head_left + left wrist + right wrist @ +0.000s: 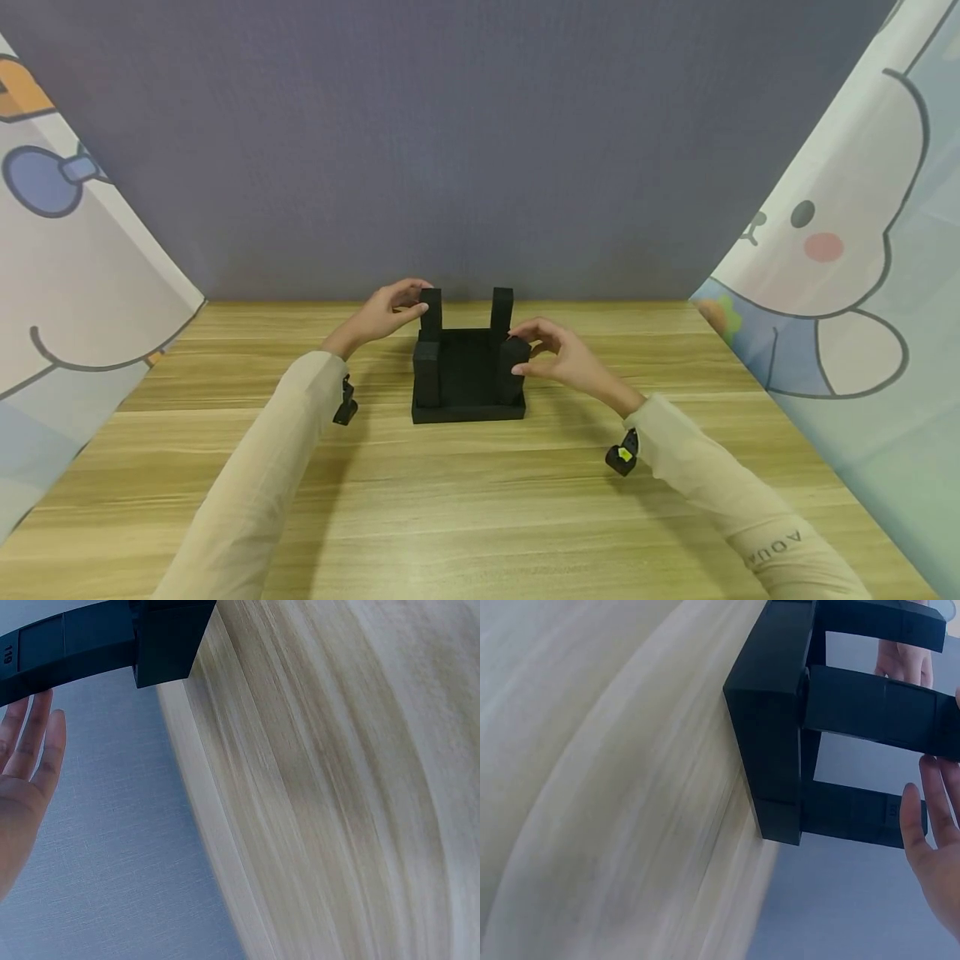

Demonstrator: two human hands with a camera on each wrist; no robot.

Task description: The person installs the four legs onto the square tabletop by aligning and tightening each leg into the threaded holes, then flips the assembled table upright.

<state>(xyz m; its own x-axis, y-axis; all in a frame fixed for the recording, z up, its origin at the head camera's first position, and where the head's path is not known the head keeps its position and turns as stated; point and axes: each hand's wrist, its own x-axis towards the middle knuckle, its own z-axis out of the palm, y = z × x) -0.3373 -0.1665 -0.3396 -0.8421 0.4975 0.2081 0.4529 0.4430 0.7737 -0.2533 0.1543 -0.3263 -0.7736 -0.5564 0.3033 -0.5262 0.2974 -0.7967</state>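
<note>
A black square base [468,412] lies on the table with a black upright block standing at each corner. My left hand [382,317] pinches the top of the back left block [431,323], thumb in front and fingers behind. At the front right block [512,387], my right hand [566,358] grips the upper end between thumb and fingers. The front left block [427,379] and back right block [502,310] stand untouched. In the left wrist view, the left fingers [46,754] touch a block's side, the thumb hidden. The right fingers [932,784] meet a block in the right wrist view.
The wooden table [450,508] ends at a grey fabric wall [465,150] close behind the base. Cartoon-printed panels stand left [82,267] and right [847,208]. A small black device hangs at each wrist, left [346,408] and right [622,458].
</note>
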